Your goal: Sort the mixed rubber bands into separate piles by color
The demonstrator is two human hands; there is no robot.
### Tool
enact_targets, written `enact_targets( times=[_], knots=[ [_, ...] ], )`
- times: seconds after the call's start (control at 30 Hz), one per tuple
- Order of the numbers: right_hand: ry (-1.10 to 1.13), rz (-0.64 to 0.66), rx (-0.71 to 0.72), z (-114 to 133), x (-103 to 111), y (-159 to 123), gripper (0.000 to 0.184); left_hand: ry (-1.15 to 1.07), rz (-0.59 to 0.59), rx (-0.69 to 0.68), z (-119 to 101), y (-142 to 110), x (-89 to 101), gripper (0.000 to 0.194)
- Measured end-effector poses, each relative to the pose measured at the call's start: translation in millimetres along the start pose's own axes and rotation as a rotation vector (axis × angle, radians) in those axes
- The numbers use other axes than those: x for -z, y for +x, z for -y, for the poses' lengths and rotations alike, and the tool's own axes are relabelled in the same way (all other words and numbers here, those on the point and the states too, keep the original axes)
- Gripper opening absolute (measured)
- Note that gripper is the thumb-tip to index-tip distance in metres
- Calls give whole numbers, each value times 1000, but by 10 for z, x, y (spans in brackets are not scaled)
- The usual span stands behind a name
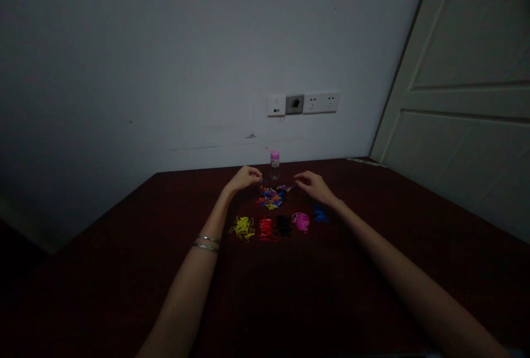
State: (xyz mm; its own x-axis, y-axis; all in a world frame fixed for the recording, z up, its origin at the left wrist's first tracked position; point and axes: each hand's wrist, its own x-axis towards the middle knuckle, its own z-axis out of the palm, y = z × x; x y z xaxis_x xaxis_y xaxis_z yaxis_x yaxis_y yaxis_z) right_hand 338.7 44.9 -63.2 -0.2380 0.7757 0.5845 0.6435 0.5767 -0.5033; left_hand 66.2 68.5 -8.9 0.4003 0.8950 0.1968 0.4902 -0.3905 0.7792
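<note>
A mixed pile of small coloured rubber bands (271,198) lies on the dark table between my two hands. My left hand (245,177) is at the pile's left edge, with thumb and finger pinched on what looks like a blue rubber band (262,180). On the other side, my right hand (312,183) has its fingertips drawn together beside the pile; anything between them is too small to make out. Closer to me, bands lie in single-colour heaps: yellow rubber bands (243,228), red rubber bands (266,228), black rubber bands (284,225), pink rubber bands (301,222) and blue rubber bands (320,214).
Behind the mixed pile a clear bottle (275,169) with a pink cap stands upright near the wall. White sockets and a grey switch plate (295,104) are set in the wall (186,71). A panelled door (464,82) borders the dark red table (136,258) on the right.
</note>
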Motion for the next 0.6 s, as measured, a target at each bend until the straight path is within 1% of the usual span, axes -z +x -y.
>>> enact_targets(
  times=[0.07, 0.1, 0.17, 0.23, 0.33, 0.43, 0.6],
  knots=[
    [114, 22, 78, 233, -121, 104, 29, -23, 9, -8, -23, -6, -3, 21],
    [159, 61, 106, 337, -176, 146, 32, -33, 14, -12, -36, -11, -4, 20],
    [220, 131, 100, 504, -268, 209, 38, -53, 23, -13, -59, -20, -8, 20],
    [224, 206, 85, 612, -333, 246, 39, -65, 30, -6, -79, -29, -16, 19],
    [181, 245, 88, 678, -384, 262, 30, -74, 49, -8, -100, -41, -38, 17],
    [135, 208, 83, 675, -398, 246, 21, -79, 76, -23, -114, -50, -67, 15],
    [65, 167, 90, 640, -397, 206, 14, -74, 121, -12, -147, -59, -101, 13]
  ],
)
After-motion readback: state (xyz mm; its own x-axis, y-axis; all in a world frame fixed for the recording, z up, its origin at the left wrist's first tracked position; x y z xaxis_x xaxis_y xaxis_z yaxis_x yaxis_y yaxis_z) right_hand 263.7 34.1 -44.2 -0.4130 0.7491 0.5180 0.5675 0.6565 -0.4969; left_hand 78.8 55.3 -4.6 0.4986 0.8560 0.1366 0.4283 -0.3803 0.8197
